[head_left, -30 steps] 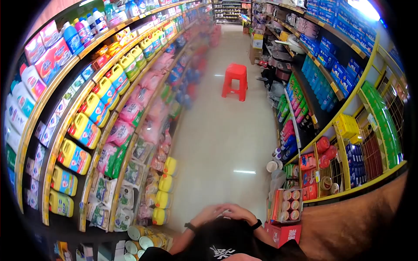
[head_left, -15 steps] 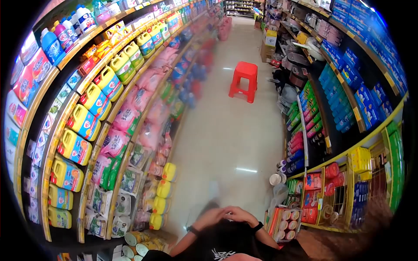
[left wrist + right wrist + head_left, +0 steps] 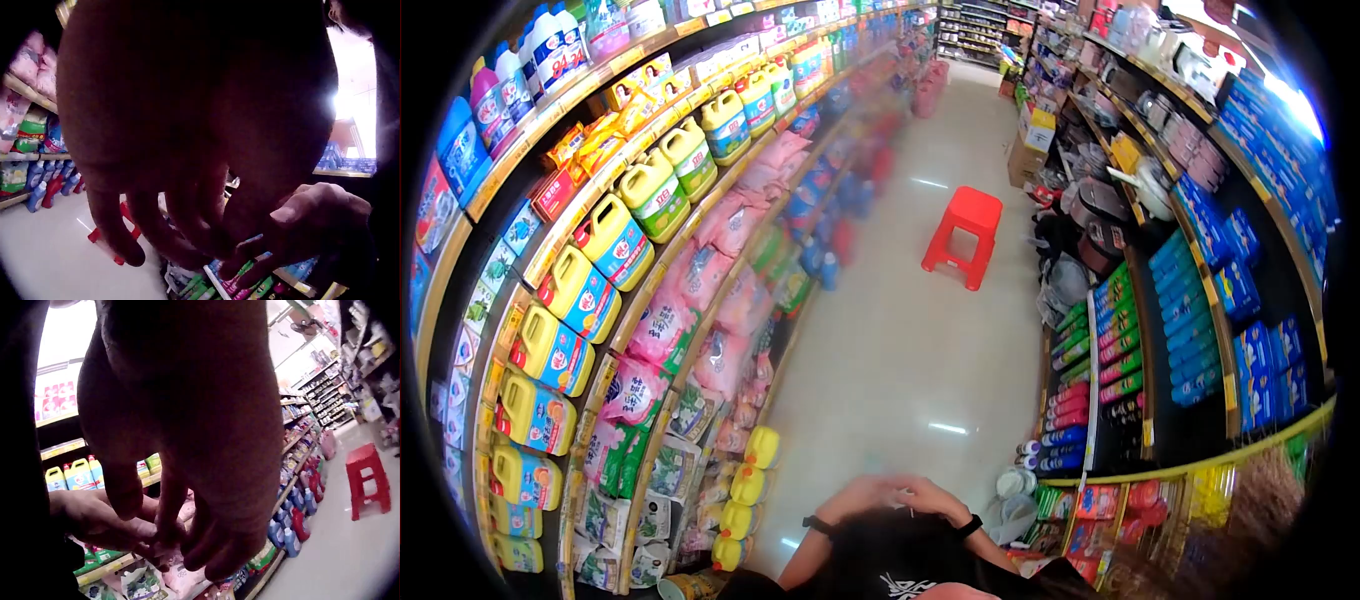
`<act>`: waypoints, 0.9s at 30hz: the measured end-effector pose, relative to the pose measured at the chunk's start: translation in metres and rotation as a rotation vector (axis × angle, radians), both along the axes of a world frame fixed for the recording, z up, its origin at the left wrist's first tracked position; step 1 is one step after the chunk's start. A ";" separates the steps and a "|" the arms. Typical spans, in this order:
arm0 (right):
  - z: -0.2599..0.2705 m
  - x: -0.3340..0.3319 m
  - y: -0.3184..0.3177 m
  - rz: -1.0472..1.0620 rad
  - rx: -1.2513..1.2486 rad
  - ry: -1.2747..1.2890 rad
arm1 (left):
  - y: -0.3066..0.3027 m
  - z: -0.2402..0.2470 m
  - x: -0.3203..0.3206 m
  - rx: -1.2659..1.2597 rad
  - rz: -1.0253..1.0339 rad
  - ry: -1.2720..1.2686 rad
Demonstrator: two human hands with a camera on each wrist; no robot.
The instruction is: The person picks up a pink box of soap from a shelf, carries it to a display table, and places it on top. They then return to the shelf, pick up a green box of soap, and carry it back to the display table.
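A shop aisle with a pale glossy floor [image 3: 900,340] runs between 2 walls of stocked shelves [image 3: 570,245]. 1 red stool [image 3: 965,235] stands well up the aisle. 2 hands meet just above a black garment [image 3: 890,555]. The left hand [image 3: 855,497] and right hand [image 3: 935,495], each with 1 black wristband [image 3: 818,523], touch fingertips with fingers loosely curled. Whether they pinch something small I cannot tell.
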State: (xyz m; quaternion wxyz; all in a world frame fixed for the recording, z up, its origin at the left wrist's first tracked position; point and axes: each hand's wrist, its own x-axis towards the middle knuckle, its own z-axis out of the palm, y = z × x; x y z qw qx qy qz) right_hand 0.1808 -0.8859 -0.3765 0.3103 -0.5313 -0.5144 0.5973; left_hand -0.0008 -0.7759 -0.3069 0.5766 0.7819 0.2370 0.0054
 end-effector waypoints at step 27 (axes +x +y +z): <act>-0.007 0.263 0.331 0.089 0.250 0.009 | 0.296 -0.077 0.240 0.209 0.137 -0.089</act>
